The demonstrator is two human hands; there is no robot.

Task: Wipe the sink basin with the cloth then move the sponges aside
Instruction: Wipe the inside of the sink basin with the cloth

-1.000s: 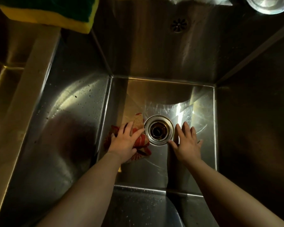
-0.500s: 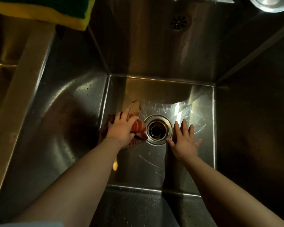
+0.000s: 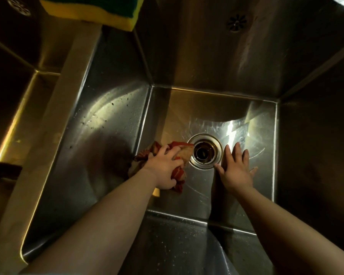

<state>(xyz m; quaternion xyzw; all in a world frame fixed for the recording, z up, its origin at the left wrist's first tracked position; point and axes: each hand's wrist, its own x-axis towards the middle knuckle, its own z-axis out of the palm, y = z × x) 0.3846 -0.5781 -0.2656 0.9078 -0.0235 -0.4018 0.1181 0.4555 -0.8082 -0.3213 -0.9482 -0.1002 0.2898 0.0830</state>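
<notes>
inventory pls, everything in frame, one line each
sink basin: 1, stainless steel, fills most of the view
drain: 1, metal ring, middle of the basin floor
overflow hole: 1, dark, back wall
cloth: 1, red and tan, bunched on the floor left of the drain, edge at its rim
sponge: 1 seen, yellow with green top, on the divider, top left
divider: 1, steel, left of the basin
second basin: 1, steel, far left, partly in view
left hand: 1, grips the cloth
right hand: 1, flat on the floor right of the drain, fingers spread
</notes>
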